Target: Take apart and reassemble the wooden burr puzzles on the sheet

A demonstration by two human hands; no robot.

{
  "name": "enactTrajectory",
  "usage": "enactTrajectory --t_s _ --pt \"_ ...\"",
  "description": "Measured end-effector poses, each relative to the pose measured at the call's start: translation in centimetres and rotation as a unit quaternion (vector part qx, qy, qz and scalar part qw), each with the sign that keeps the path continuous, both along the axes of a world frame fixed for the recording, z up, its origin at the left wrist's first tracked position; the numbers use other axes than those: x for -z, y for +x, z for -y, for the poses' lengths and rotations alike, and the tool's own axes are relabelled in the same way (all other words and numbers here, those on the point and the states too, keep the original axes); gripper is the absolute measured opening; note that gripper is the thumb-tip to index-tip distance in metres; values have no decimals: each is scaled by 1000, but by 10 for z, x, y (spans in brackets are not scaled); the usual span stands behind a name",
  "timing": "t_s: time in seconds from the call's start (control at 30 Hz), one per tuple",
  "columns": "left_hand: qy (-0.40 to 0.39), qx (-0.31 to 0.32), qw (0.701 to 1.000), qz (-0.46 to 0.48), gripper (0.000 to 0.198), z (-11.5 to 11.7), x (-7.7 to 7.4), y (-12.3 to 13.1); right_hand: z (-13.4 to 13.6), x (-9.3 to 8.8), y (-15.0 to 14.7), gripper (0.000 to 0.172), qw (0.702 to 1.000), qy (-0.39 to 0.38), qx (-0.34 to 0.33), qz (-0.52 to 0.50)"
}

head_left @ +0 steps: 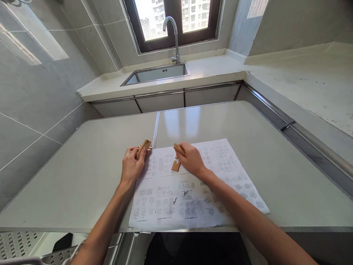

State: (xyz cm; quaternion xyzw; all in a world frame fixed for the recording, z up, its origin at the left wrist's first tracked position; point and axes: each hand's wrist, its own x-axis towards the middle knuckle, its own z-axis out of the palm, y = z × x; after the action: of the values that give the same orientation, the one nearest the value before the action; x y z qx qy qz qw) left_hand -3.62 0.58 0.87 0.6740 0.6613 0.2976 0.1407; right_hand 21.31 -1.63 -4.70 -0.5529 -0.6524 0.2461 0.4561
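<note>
My left hand [132,163] is closed around wooden puzzle pieces [143,147], at the upper left corner of a printed diagram sheet [165,217]. A dark mark shows on the top piece. Over the sheet's upper middle, my right hand [190,158] grips a small wooden block [179,148] between thumb and fingers. Just below those fingers is a flat notched wooden piece [175,165]; whether the hand holds it too I cannot tell. Rows of small line drawings cover the sheet, and it has a few torn spots.
The sheet lies on a pale table [82,176] with a seam [156,129] running away from me. Beyond stand a white counter [209,68], a sink [162,73], a tap [175,40] and a window [173,22]. Another counter [309,81] runs along the right.
</note>
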Motion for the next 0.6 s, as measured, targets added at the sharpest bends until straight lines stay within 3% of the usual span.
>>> enactTrajectory --t_s 0.2,0.33,0.47,0.6 --pt "46 42 996 58 42 1 -3 18 0 -6 0 26 997 -30 -16 -69" --pt "32 149 978 143 42 10 -10 44 -3 -10 1 35 971 -85 -38 -218" --pt "11 221 959 176 36 13 -12 67 -6 -12 3 39 958 -87 -74 -261" --pt "-33 206 935 285 39 6 -5 78 -8 -15 11 40 959 -49 4 -280"
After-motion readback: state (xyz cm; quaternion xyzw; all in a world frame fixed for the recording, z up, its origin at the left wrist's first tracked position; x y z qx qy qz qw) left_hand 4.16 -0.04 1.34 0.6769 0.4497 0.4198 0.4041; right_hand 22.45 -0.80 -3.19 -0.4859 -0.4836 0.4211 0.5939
